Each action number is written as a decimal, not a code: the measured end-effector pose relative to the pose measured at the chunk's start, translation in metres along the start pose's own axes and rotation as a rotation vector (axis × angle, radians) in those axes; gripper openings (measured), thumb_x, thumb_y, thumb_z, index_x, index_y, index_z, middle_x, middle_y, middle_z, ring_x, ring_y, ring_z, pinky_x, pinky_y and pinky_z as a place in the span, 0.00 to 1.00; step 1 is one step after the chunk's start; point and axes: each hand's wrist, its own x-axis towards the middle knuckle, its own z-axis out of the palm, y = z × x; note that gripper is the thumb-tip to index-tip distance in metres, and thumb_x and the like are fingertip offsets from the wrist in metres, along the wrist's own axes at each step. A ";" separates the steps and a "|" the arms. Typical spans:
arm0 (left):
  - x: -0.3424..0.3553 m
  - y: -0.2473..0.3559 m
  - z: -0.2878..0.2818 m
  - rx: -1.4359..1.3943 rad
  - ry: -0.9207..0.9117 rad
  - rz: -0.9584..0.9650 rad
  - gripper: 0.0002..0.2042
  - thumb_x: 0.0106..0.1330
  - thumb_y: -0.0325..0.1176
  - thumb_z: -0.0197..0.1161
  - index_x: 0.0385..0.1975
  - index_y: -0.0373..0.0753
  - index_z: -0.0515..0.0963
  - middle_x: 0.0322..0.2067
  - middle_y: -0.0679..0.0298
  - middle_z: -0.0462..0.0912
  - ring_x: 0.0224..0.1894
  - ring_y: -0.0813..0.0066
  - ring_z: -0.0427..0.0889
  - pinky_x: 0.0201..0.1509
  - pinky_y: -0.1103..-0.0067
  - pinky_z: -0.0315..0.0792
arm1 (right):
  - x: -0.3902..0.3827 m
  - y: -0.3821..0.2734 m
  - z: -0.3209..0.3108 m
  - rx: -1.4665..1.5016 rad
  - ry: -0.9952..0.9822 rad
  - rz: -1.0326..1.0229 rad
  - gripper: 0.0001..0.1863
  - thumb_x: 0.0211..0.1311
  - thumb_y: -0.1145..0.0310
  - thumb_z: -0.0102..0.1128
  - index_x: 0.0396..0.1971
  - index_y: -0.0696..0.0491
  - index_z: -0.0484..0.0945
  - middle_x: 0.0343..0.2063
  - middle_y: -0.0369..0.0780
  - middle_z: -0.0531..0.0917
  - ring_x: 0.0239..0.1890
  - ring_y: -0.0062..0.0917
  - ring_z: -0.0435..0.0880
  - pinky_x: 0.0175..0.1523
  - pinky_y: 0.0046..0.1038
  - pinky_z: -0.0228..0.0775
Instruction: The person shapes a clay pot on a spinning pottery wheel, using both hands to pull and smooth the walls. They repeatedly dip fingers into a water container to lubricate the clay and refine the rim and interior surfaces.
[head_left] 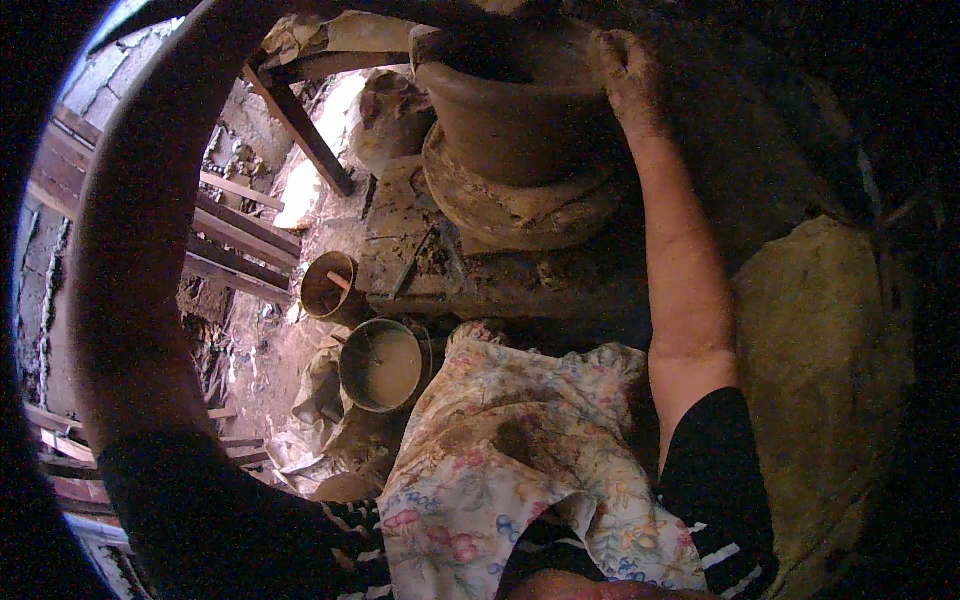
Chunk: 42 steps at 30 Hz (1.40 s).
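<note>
A large wet clay pot (515, 135) with a wide mouth stands on a round, clay-caked wheel base (520, 225). My right hand (625, 75) is at the pot's right rim, fingers curled onto it. My left arm arches up along the left side and passes out at the top edge, so I cannot see that hand. Below the wheel is a clay-smeared wooden platform (540, 290) with a thin tool (415, 260) lying on its left part. A stained floral cloth (530, 440) covers my lap.
A bucket of murky liquid (385, 370) and a brown bucket (320, 285) with a stick stand left of the platform. A lumpy mass (385, 120) sits behind them. Wooden beams (310, 135) and planks (240, 240) are at left, a large dull sheet (805, 380) at right.
</note>
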 end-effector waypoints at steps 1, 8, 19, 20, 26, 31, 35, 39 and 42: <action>-0.008 0.001 0.002 -0.028 0.019 -0.062 0.22 0.55 0.36 0.60 0.51 0.42 0.70 0.43 0.60 0.77 0.41 0.70 0.77 0.40 0.73 0.73 | -0.002 -0.002 -0.002 0.022 -0.019 0.018 0.24 0.60 0.51 0.54 0.44 0.57 0.75 0.39 0.45 0.80 0.43 0.32 0.78 0.50 0.29 0.68; -0.080 0.068 0.128 -1.436 0.508 -0.460 0.16 0.59 0.35 0.58 0.46 0.38 0.70 0.26 0.65 0.75 0.25 0.74 0.74 0.28 0.77 0.71 | -0.009 -0.023 -0.005 -0.119 0.050 0.032 0.28 0.57 0.46 0.53 0.45 0.56 0.74 0.40 0.48 0.79 0.45 0.40 0.78 0.51 0.34 0.67; -0.057 0.244 0.198 -2.754 0.583 -0.705 0.19 0.57 0.48 0.59 0.39 0.39 0.73 0.29 0.59 0.76 0.29 0.68 0.76 0.32 0.76 0.71 | 0.009 -0.057 -0.039 -0.206 -0.393 0.122 0.28 0.56 0.46 0.54 0.46 0.55 0.74 0.42 0.49 0.79 0.45 0.39 0.78 0.48 0.33 0.69; -0.053 0.253 0.195 -2.818 0.681 -0.676 0.18 0.56 0.46 0.60 0.39 0.38 0.73 0.30 0.58 0.77 0.29 0.67 0.76 0.32 0.75 0.71 | 0.015 -0.058 -0.039 -0.195 -0.441 0.130 0.28 0.56 0.46 0.55 0.46 0.55 0.74 0.43 0.48 0.79 0.45 0.37 0.78 0.47 0.33 0.69; -0.039 0.274 0.172 -2.762 0.577 -0.604 0.15 0.55 0.42 0.58 0.36 0.37 0.74 0.28 0.60 0.78 0.30 0.69 0.77 0.34 0.75 0.72 | 0.032 -0.043 -0.021 0.312 -0.710 0.293 0.28 0.56 0.48 0.56 0.49 0.54 0.73 0.47 0.39 0.77 0.48 0.25 0.76 0.51 0.28 0.68; -0.033 0.275 0.135 -2.764 0.571 -0.755 0.16 0.55 0.42 0.58 0.37 0.36 0.74 0.29 0.61 0.78 0.30 0.70 0.77 0.35 0.75 0.73 | 0.049 -0.022 0.003 0.699 -0.982 0.550 0.26 0.59 0.52 0.55 0.51 0.55 0.72 0.49 0.38 0.76 0.50 0.23 0.74 0.55 0.26 0.64; -0.025 0.285 0.117 -2.681 0.749 -0.668 0.18 0.55 0.43 0.59 0.38 0.34 0.74 0.32 0.60 0.77 0.31 0.69 0.77 0.37 0.72 0.75 | 0.047 -0.026 0.022 0.819 -0.985 0.482 0.24 0.61 0.55 0.53 0.51 0.55 0.72 0.50 0.38 0.75 0.52 0.23 0.72 0.58 0.24 0.62; -0.010 0.285 0.111 -2.631 0.944 -0.751 0.18 0.58 0.38 0.58 0.44 0.35 0.71 0.32 0.62 0.78 0.30 0.70 0.78 0.33 0.76 0.74 | 0.040 -0.052 0.044 0.743 -0.857 0.366 0.22 0.63 0.59 0.52 0.52 0.55 0.71 0.51 0.38 0.74 0.54 0.23 0.71 0.60 0.23 0.59; 0.007 0.280 0.101 -2.524 0.951 -0.968 0.24 0.55 0.34 0.61 0.51 0.34 0.66 0.37 0.59 0.77 0.34 0.70 0.78 0.36 0.76 0.74 | 0.034 -0.074 0.055 0.605 -0.670 0.378 0.22 0.63 0.59 0.52 0.52 0.55 0.71 0.52 0.38 0.74 0.54 0.23 0.71 0.61 0.24 0.58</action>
